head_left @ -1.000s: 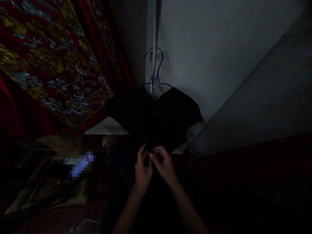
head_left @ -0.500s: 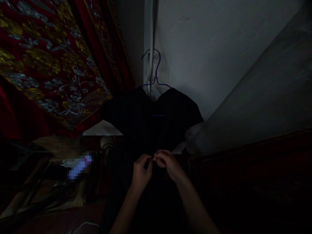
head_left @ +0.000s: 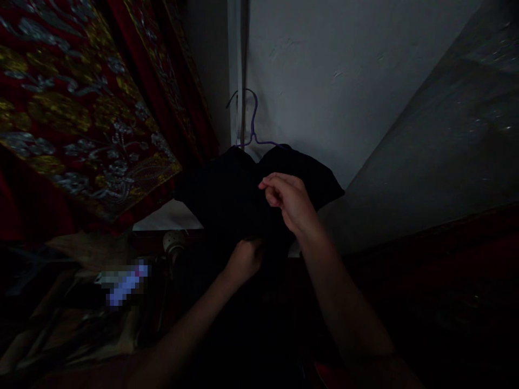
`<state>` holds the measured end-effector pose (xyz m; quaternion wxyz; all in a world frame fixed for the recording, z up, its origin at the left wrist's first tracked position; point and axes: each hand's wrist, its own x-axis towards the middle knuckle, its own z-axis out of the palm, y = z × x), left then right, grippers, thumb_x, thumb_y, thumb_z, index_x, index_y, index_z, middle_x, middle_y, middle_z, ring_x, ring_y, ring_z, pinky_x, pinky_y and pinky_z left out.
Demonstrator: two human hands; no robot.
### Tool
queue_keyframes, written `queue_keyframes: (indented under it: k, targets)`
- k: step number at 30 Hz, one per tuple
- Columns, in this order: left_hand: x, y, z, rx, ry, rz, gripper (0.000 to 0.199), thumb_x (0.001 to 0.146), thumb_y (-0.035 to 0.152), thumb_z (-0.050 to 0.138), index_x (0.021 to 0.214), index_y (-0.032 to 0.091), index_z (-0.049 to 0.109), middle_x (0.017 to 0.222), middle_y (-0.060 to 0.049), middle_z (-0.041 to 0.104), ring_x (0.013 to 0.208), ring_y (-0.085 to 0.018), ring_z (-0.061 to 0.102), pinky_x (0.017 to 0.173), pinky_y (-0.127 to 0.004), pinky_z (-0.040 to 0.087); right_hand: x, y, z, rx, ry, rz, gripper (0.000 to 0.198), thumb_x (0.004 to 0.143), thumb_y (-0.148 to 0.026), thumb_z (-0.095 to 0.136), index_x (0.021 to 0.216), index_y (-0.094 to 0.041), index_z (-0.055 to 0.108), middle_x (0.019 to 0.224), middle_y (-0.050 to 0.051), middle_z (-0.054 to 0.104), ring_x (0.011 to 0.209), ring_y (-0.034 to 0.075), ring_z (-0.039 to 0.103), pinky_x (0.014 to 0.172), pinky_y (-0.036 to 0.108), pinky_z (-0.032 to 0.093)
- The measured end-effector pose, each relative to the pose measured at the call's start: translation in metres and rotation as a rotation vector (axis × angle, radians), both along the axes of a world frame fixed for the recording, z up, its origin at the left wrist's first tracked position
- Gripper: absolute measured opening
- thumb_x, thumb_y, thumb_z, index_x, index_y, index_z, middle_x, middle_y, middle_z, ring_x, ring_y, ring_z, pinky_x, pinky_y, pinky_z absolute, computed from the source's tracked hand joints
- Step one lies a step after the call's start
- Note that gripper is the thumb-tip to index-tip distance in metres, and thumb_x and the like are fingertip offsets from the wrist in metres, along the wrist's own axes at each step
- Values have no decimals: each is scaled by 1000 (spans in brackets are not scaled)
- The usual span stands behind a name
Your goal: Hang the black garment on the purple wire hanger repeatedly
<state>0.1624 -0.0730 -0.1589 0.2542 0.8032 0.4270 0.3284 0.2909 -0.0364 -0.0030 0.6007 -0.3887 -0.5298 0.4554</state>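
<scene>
A black short-sleeved garment (head_left: 227, 189) hangs on a thin purple wire hanger (head_left: 254, 121). My left hand (head_left: 244, 259) is closed at the front of the garment, low down, apparently gripping its dark cloth; its fingertips are lost in shadow. Higher up, in front of the garment's chest on the right, my right hand (head_left: 286, 197) is raised. Its thumb and forefinger are pinched together and the other fingers are curled in. Whatever the pinch holds is too small or dark to make out.
At left hangs a red cloth (head_left: 60, 108) with gold and silver embroidery. A pale wall (head_left: 316, 81) stands behind the hanger, with a greyish sheet (head_left: 458, 119) on the right. Lower left are a wooden frame (head_left: 130, 329), a pale perforated shoe (head_left: 174, 240) and a blurred bluish item (head_left: 127, 283).
My hands were together, pinching at the garment's front. My right hand has risen away from my left, up toward the chest. The left has turned into a fist. The view has shifted slightly.
</scene>
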Motion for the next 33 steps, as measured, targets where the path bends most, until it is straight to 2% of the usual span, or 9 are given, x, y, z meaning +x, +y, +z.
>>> queue_keyframes:
  k: [3, 5, 8, 10, 15, 20, 27, 30, 33]
  targets:
    - [-20, 11, 54, 280, -133, 18, 39, 89, 8, 59, 126, 20, 63, 115, -9, 69, 108, -21, 67, 96, -34, 53, -7, -11, -13, 23, -40, -34, 20, 78, -33, 62, 65, -17, 64, 47, -5, 49, 43, 7, 39, 47, 23, 27]
    - [-31, 18, 92, 495, -228, 88, 43, 93, 12, 58, 135, 21, 57, 107, -6, 70, 96, -18, 67, 90, -33, 54, -8, -13, -15, 55, -58, -36, 21, 79, -32, 62, 65, -17, 64, 46, -6, 48, 43, 7, 40, 48, 23, 29]
    - [-36, 31, 134, 626, -177, 66, 26, 97, 15, 56, 122, 19, 65, 99, -4, 70, 89, -16, 66, 83, -30, 53, -6, -12, -12, 115, -71, -32, 21, 82, -31, 62, 66, -18, 64, 47, -6, 48, 42, 7, 40, 48, 24, 28]
    - [-35, 39, 146, 654, -110, 39, 14, 97, 15, 56, 106, 18, 67, 95, -4, 69, 88, -16, 66, 81, -28, 51, -5, -9, -14, 147, -105, -60, 21, 84, -32, 61, 68, -18, 63, 48, -6, 48, 44, 8, 40, 49, 24, 28]
    - [-31, 48, 140, 655, -20, 69, 7, 97, 16, 55, 95, 19, 61, 89, -2, 66, 82, -16, 64, 74, -27, 49, -13, -3, -41, 119, -147, -207, 17, 80, -32, 59, 69, -19, 59, 56, -5, 47, 52, 9, 40, 51, 24, 28]
    - [-35, 41, 128, 678, -59, 127, 5, 97, 17, 55, 94, 19, 60, 88, -2, 66, 83, -17, 64, 76, -28, 47, -26, 5, -67, 36, -46, -171, 20, 80, -37, 58, 72, -19, 60, 57, -6, 46, 52, 9, 38, 50, 24, 27]
    - [-67, 37, 161, 786, -570, 401, 7, 95, 23, 63, 96, 17, 61, 86, 1, 60, 82, -13, 58, 77, -25, 45, -18, 21, -119, -180, -123, -149, 23, 71, -38, 60, 59, -19, 61, 53, -4, 49, 51, 10, 41, 50, 24, 29]
    - [-110, 47, 154, 606, -980, 441, 8, 90, 21, 67, 88, 18, 59, 76, 3, 56, 70, -11, 55, 71, -24, 47, -17, -2, -137, -204, -102, -102, 25, 72, -41, 61, 60, -19, 60, 56, -2, 53, 52, 10, 43, 50, 23, 30]
    - [-149, 51, 115, 187, -1242, 451, 17, 91, 26, 60, 75, 23, 55, 74, 1, 63, 81, -16, 64, 81, -29, 52, -23, -35, -140, -232, -73, 13, 26, 75, -42, 63, 63, -19, 60, 54, -3, 52, 49, 10, 40, 48, 23, 30]
